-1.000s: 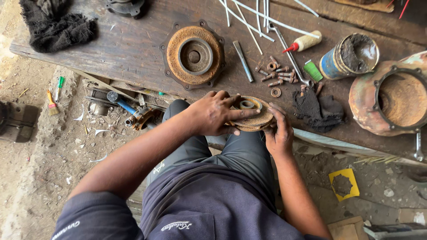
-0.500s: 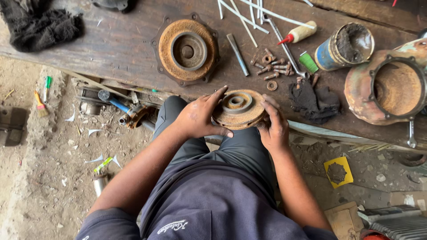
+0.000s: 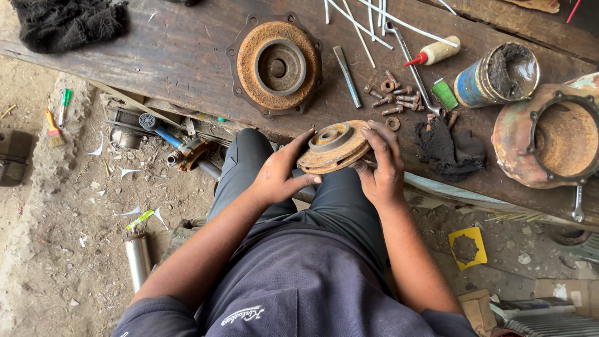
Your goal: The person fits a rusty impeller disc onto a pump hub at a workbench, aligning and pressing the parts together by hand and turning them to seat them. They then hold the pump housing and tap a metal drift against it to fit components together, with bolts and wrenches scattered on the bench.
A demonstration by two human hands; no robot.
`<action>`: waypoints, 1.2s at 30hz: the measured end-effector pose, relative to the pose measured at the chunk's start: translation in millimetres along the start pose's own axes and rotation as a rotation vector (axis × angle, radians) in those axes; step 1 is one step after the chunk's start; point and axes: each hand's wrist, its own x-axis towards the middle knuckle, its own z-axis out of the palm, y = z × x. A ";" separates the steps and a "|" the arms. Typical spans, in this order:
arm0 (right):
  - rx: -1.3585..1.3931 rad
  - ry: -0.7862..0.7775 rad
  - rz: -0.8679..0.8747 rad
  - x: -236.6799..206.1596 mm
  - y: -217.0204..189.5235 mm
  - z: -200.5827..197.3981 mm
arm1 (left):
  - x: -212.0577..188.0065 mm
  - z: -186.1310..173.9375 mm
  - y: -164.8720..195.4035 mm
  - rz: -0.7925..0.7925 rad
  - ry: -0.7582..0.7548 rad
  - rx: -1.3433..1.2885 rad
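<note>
I hold a small rusty round disc part [image 3: 332, 146], an impeller-like piece with a raised hub, in both hands above my lap at the bench's near edge. My left hand [image 3: 279, 175] grips its left rim with the fingers spread. My right hand [image 3: 382, 167] wraps its right side, fingers over the top edge. The disc is tilted, its hub face turned up and toward me. On the dark wooden bench [image 3: 175, 56] behind it lies a larger rusty flanged cover [image 3: 277, 65].
Loose rusty bolts and nuts [image 3: 393, 98], a spanner [image 3: 412, 65], a dark rag [image 3: 448, 148], a grease tin [image 3: 496, 73], a small squeeze bottle [image 3: 435, 51] and a big rusty pump casing [image 3: 552, 137] lie right. A black cloth [image 3: 65, 22] sits far left. Tools and scraps litter the dirt floor.
The disc has been lifted off the bench edge and tilted up between both hands. My view has shifted slightly downward and left.
</note>
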 end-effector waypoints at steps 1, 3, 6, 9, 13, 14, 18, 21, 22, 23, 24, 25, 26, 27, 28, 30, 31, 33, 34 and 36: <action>0.009 -0.007 -0.005 1.5 -1.5 1.3 | -2.7 0.7 -2.5 0.002 -0.003 -0.013; 0.008 -0.012 -0.023 4.4 -4.6 3.9 | -7.7 1.2 -6.8 0.006 -0.011 -0.042; 0.025 -0.027 -0.030 8.6 -8.7 7.6 | -12.1 0.6 -10.8 -0.007 -0.011 -0.017; 0.037 -0.037 -0.031 12.0 -10.8 10.5 | -13.9 0.7 -12.0 0.011 0.011 -0.040; 0.026 -0.039 -0.050 13.2 -10.7 13.1 | -15.4 1.0 -11.0 -0.021 0.022 -0.061; 0.027 -0.041 -0.049 12.7 -10.4 13.5 | -16.1 1.0 -10.5 -0.045 0.019 -0.076; 0.025 -0.045 -0.045 9.6 -10.0 14.2 | -18.4 0.3 -8.5 -0.060 0.014 -0.084; 0.034 -0.043 -0.048 7.6 -10.6 13.7 | -19.1 0.4 -7.9 -0.026 0.029 -0.068; 0.043 -0.042 -0.051 7.3 -10.9 13.6 | -19.1 0.5 -8.1 -0.027 0.028 -0.069; 0.038 -0.041 -0.052 6.9 -11.2 13.3 | -19.2 0.8 -8.6 -0.028 0.026 -0.069; 0.034 -0.040 -0.054 6.9 -11.6 13.1 | -19.2 1.0 -9.1 -0.030 0.024 -0.070; 0.029 -0.039 -0.056 6.7 -11.7 13.1 | -19.3 1.4 -9.9 -0.034 0.023 -0.071; 0.027 -0.039 -0.055 6.8 -11.9 12.9 | -19.4 1.5 -10.5 -0.037 0.023 -0.072; 0.025 -0.039 -0.056 6.7 -11.6 13.2 | -19.7 1.7 -11.3 -0.040 0.024 -0.071; 0.024 -0.040 -0.056 6.8 -11.4 13.4 | -20.0 1.8 -11.5 -0.036 0.029 -0.079; 0.016 -0.037 -0.063 6.7 -9.7 14.9 | -20.6 1.3 -11.0 -0.028 0.040 -0.095; 0.012 -0.035 -0.067 6.7 -8.6 15.8 | -20.8 0.6 -9.9 -0.012 0.050 -0.070; 0.050 -0.024 -0.063 6.3 -5.6 19.0 | -20.8 -2.0 -5.7 0.024 0.073 -0.018; 0.068 -0.017 -0.066 6.4 -3.7 21.1 | -20.7 -3.8 -2.6 0.052 0.099 0.027; 0.199 0.005 -0.024 5.7 -0.8 26.0 | -20.3 -8.4 4.9 0.108 0.156 0.121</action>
